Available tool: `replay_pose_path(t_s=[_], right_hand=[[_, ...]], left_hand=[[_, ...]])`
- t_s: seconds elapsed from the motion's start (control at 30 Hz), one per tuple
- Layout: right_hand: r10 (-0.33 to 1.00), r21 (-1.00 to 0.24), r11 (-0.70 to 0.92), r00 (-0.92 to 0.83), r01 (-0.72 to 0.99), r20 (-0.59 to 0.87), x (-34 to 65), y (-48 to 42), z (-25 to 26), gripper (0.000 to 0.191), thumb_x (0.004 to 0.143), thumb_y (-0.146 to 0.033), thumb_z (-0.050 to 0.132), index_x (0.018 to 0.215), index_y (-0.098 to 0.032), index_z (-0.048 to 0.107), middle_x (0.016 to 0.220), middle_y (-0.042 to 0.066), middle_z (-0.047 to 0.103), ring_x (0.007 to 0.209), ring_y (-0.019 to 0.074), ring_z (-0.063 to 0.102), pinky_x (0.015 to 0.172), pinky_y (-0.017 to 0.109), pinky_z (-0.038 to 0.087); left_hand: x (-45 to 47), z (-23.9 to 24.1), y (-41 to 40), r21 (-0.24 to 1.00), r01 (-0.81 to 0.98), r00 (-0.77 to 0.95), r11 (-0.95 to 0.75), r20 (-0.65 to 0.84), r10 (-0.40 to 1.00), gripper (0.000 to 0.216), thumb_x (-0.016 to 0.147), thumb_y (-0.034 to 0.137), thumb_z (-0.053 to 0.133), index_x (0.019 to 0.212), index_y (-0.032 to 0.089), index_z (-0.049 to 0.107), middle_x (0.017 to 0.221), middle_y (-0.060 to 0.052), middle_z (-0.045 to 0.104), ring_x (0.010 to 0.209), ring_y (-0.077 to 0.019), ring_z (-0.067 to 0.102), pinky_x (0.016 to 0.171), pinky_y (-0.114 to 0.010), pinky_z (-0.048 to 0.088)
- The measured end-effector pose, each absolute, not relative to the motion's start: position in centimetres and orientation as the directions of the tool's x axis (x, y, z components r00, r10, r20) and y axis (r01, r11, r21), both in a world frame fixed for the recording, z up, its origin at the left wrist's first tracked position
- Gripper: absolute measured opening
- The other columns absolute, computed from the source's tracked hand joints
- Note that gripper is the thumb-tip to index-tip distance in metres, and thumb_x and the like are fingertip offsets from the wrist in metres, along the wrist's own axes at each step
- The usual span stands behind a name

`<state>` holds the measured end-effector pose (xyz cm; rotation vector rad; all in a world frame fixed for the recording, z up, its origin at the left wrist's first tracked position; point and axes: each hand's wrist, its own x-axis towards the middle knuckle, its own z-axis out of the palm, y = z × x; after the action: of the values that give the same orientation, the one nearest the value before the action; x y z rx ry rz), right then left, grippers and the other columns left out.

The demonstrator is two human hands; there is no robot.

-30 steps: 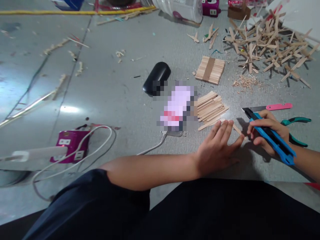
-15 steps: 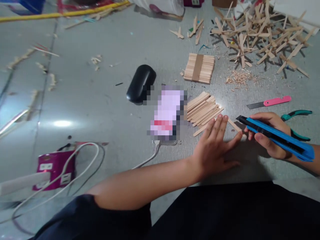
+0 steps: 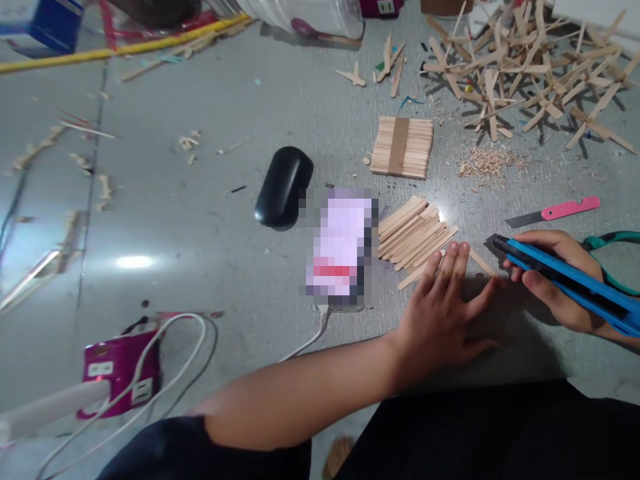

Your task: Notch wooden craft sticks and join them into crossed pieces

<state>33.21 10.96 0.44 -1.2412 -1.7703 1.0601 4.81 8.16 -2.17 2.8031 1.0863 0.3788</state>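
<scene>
My left hand (image 3: 445, 307) lies flat with its fingers spread, pressing on a wooden craft stick (image 3: 483, 263) that shows beside the fingertips. Just beyond those fingers is a loose pile of craft sticks (image 3: 413, 230). My right hand (image 3: 563, 283) is wrapped round a blue utility knife (image 3: 580, 280), whose dark blade points left, a little above the stick's right end. Farther off, a pink-handled knife (image 3: 570, 209) lies on the surface. Teal-handled pliers (image 3: 615, 243) are partly hidden behind my right hand.
A banded bundle of sticks (image 3: 415, 147), wood shavings (image 3: 490, 162) and a heap of crossed sticks (image 3: 540, 73) lie beyond. Left of the pile are a phone (image 3: 343, 243) and a black case (image 3: 285, 187). A purple power strip (image 3: 123, 373) with white cables sits lower left.
The whole view has shifted, so things appear slightly lower and most sit farther right. My left hand keeps its flat pose, and my right hand still holds the utility knife.
</scene>
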Motion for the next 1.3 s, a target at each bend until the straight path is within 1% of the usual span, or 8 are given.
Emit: replay_pose_path(t_s=[0.13, 0.27, 0.5, 0.8, 0.9, 1.03, 1.2, 1.3], right_hand=[[0.960, -0.911, 0.182, -0.265, 0.370, 0.084, 33.5, 10.9, 0.5, 0.049, 0.110, -0.045, 0.084, 0.157, -0.039, 0.072, 0.118, 0.006, 0.088, 0.090, 0.0301, 0.086, 0.085, 0.051, 0.073], [0.964, -0.892, 0.192, -0.249, 0.409, 0.094, 33.4, 11.2, 0.9, 0.047, 0.110, -0.042, 0.083, 0.156, -0.038, 0.072, 0.117, 0.006, 0.088, 0.091, 0.0297, 0.087, 0.084, 0.050, 0.073], [0.966, -0.901, 0.154, -0.253, 0.406, 0.051, 33.7, 11.8, 1.0, 0.047, 0.108, -0.043, 0.086, 0.153, -0.037, 0.074, 0.124, 0.007, 0.089, 0.100, 0.0303, 0.089, 0.082, 0.045, 0.074], [0.973, -0.950, 0.059, -0.231, 0.307, -0.014, 33.4, 12.0, 0.8, 0.042, 0.108, -0.046, 0.087, 0.148, -0.035, 0.076, 0.119, 0.007, 0.089, 0.091, 0.0265, 0.089, 0.081, 0.041, 0.079], [0.969, -0.954, 0.079, -0.249, 0.289, 0.004, 33.7, 12.0, 0.4, 0.044, 0.109, -0.041, 0.086, 0.152, -0.037, 0.076, 0.120, 0.006, 0.089, 0.091, 0.0260, 0.089, 0.085, 0.042, 0.080], [0.960, -0.953, 0.130, -0.274, 0.273, 0.052, 33.7, 12.2, 0.3, 0.044, 0.108, -0.035, 0.087, 0.151, -0.037, 0.076, 0.124, 0.005, 0.089, 0.092, 0.0254, 0.090, 0.081, 0.040, 0.080], [0.959, -0.946, 0.154, -0.273, 0.286, 0.074, 33.4, 12.5, 0.8, 0.040, 0.109, -0.036, 0.085, 0.148, -0.037, 0.077, 0.125, 0.007, 0.090, 0.091, 0.0274, 0.091, 0.077, 0.042, 0.080], [0.958, -0.942, 0.157, -0.276, 0.298, 0.073, 33.4, 12.5, 0.8, 0.041, 0.109, -0.036, 0.085, 0.149, -0.037, 0.076, 0.126, 0.006, 0.090, 0.095, 0.0277, 0.091, 0.078, 0.041, 0.079]], left_hand=[[4.6, -2.0, 8.2, 0.228, 0.639, 0.708, -0.735, 0.200, 0.678, 0.126, 0.097, 0.099, 0.068, 0.189, 0.023, 0.028, 0.188, -0.035, 0.041, 0.180, -0.0510, 0.042, 0.145, -0.060, 0.031], [4.7, -1.9, 8.1, 0.255, 0.612, 0.733, -0.749, 0.174, 0.658, 0.119, 0.099, 0.092, 0.074, 0.185, 0.019, 0.039, 0.193, -0.031, 0.038, 0.183, -0.0461, 0.039, 0.148, -0.055, 0.030], [4.8, -2.3, 8.1, 0.330, 0.576, 0.741, -0.748, 0.177, 0.648, 0.110, 0.102, 0.085, 0.077, 0.184, 0.022, 0.041, 0.195, -0.033, 0.031, 0.185, -0.0483, 0.035, 0.147, -0.061, 0.036], [4.6, -3.2, 8.0, 0.363, 0.516, 0.764, -0.776, 0.213, 0.608, 0.103, 0.108, 0.078, 0.072, 0.184, 0.017, 0.040, 0.195, -0.036, 0.029, 0.186, -0.0495, 0.031, 0.147, -0.064, 0.039], [4.5, -3.3, 8.2, 0.374, 0.499, 0.784, -0.781, 0.189, 0.592, 0.102, 0.108, 0.077, 0.072, 0.185, 0.018, 0.039, 0.197, -0.035, 0.026, 0.187, -0.0507, 0.029, 0.147, -0.067, 0.038], [4.5, -2.8, 8.6, 0.373, 0.507, 0.791, -0.777, 0.156, 0.591, 0.097, 0.110, 0.075, 0.071, 0.184, 0.019, 0.042, 0.195, -0.035, 0.030, 0.186, -0.0493, 0.031, 0.145, -0.067, 0.040], [4.7, -2.0, 9.1, 0.334, 0.546, 0.786, -0.768, 0.113, 0.608, 0.096, 0.108, 0.077, 0.072, 0.181, 0.020, 0.048, 0.195, -0.035, 0.032, 0.184, -0.0495, 0.037, 0.146, -0.072, 0.033], [4.8, -1.8, 9.2, 0.317, 0.556, 0.786, -0.768, 0.101, 0.610, 0.095, 0.109, 0.078, 0.070, 0.181, 0.021, 0.049, 0.196, -0.033, 0.032, 0.184, -0.0487, 0.036, 0.147, -0.070, 0.030]])
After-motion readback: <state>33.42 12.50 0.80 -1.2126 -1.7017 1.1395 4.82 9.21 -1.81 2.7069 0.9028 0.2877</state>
